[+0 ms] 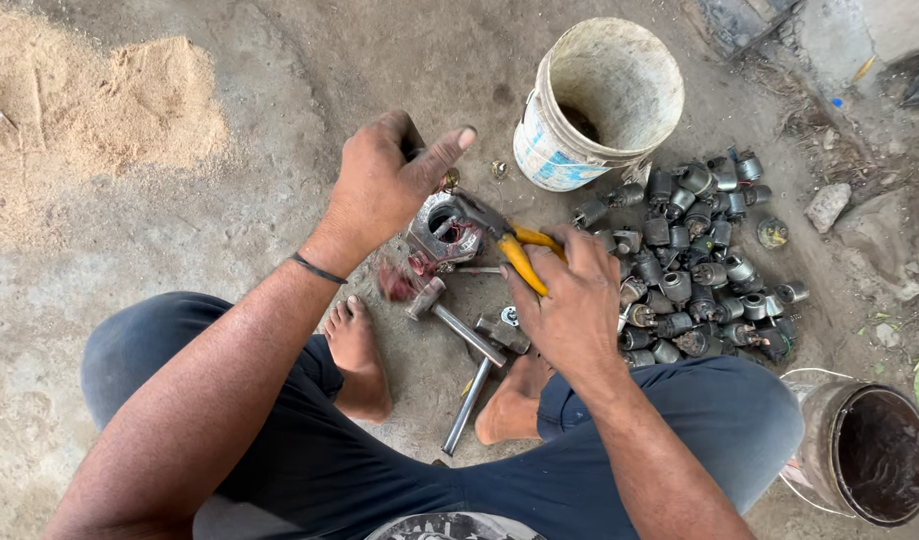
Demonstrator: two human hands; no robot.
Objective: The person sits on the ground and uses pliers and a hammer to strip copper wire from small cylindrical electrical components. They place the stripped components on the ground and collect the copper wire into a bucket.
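I sit on the ground with bare feet drawn in. My right hand grips yellow-handled pliers, whose jaws bite into a small grey metal motor housing with reddish copper winding at its lower edge. My left hand is closed over the top of that housing, thumb stretched out to the right. Two steel hammers lie crossed on the ground between my feet, just below the housing.
A pile of several small grey motors lies to the right. A white plastic bucket stands behind it. A dark round tin sits at the lower right. Sand is heaped at the upper left. A stone lies at the right.
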